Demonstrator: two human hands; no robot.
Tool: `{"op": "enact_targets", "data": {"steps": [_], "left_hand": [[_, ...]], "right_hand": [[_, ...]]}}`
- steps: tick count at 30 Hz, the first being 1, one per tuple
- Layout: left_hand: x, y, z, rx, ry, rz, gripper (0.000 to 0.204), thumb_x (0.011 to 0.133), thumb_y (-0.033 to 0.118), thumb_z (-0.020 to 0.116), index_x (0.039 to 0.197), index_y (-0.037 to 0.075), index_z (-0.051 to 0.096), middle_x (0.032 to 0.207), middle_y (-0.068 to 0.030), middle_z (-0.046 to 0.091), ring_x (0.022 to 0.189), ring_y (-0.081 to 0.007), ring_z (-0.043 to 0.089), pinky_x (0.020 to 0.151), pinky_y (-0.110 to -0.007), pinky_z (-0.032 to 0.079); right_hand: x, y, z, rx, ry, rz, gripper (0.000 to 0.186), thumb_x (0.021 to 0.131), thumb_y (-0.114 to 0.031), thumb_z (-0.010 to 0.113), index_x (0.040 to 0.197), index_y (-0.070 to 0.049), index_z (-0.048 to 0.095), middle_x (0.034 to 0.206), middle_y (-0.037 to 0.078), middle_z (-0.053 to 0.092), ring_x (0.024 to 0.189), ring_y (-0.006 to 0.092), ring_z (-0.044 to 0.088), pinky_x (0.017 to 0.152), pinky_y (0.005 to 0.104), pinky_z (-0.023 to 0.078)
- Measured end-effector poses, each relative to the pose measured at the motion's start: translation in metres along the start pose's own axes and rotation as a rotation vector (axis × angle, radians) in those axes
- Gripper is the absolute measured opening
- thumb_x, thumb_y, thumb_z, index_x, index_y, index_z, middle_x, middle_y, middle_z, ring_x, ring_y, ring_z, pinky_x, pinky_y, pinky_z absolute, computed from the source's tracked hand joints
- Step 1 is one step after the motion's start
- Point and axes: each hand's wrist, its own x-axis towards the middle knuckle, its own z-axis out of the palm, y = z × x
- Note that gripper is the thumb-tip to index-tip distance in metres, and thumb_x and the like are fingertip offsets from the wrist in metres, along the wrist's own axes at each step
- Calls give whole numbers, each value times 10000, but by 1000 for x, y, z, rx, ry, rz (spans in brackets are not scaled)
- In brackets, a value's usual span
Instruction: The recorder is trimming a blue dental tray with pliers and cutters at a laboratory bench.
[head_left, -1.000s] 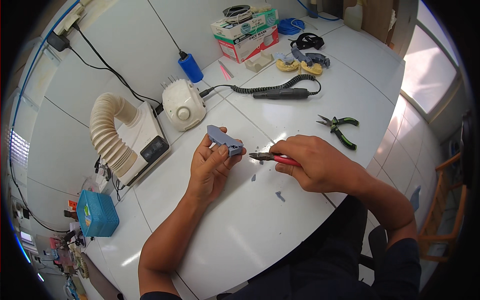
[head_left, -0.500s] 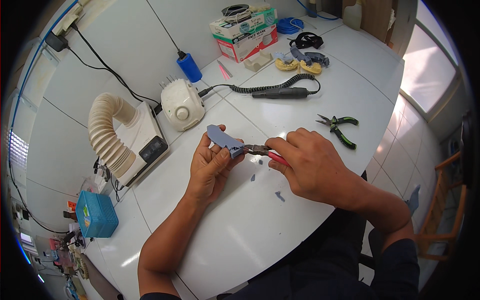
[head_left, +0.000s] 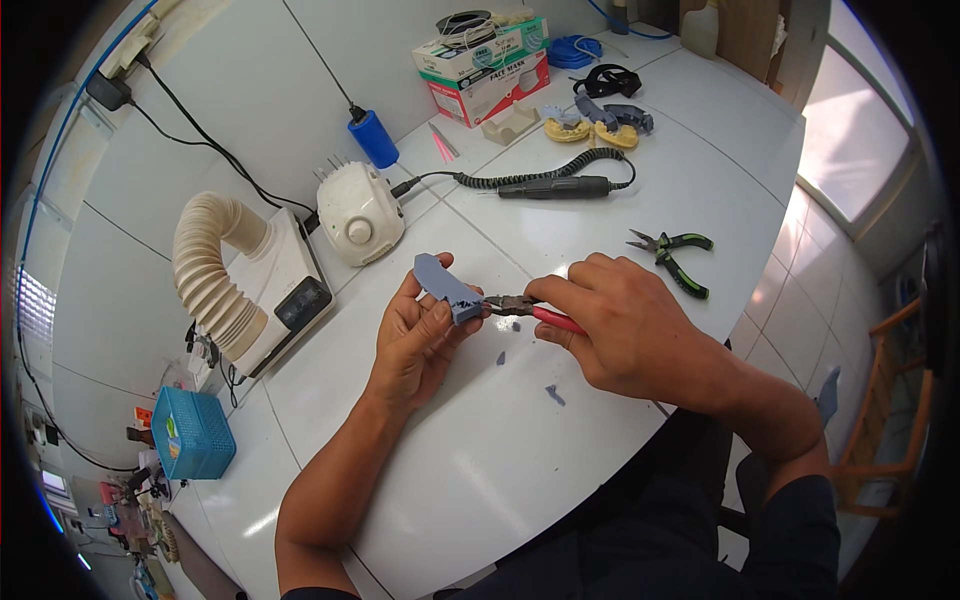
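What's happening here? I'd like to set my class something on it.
The person's left grip holds a blue-grey piece with a ragged end. The right grip has red-handled pliers, their tips at that end. Small blue-grey scraps lie on the white table nearby, and open green-and-black pliers lie farther right.

The white tabletop [head_left: 450,480] carries green-black pliers [head_left: 661,250], a handpiece [head_left: 556,188] and bluish scraps [head_left: 554,395].

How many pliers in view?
2: red-handled pliers in the right hand; green-black pliers lying open on the white table. Clutter at far left could hide more.
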Motion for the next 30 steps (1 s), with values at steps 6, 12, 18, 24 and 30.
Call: {"op": "enact_targets", "data": {"steps": [6,12,18,24,30], "left_hand": [[-1,-4,4,17,46,17,723,997,150,778,1563,77,334,1250,-139,691,1182,-252,717,1001,-338,617],[-1,-9,4,121,-8,138,599,986,75,772,1419,173,371,1288,-141,698,1208,-270,707,1049,-433,588],[-2,-10,7,186,-22,180,582,966,34,785,1339,190,367,1263,-146,713,1202,-268,708,1028,-435,598],[-6,-11,10,250,17,182,583,961,38,791,1322,190,359,1264,-140,710,1187,-266,711,1037,-437,603],[-8,-12,11,252,11,169,570,970,39,781,1322,188,357,1262,-128,705,1200,-262,703,1045,-446,600]], "right_hand": [[-1,-4,0,-47,13,0,253,996,-256,733,1148,-56,700,824,95,629,792,270,610,728,422,465],[-7,-13,1,-136,30,20,236,1001,-235,717,1105,-26,687,831,103,636,812,265,610,729,417,447],[-11,-16,4,-177,42,22,254,982,-205,740,1143,-16,690,853,106,626,842,260,589,752,414,428],[-11,-15,2,-205,29,14,276,983,-191,747,1190,-15,699,852,93,594,835,246,561,739,404,414],[-13,-13,5,-221,14,-9,225,1004,-180,711,1131,5,686,838,93,572,800,247,549,727,400,417]]}}
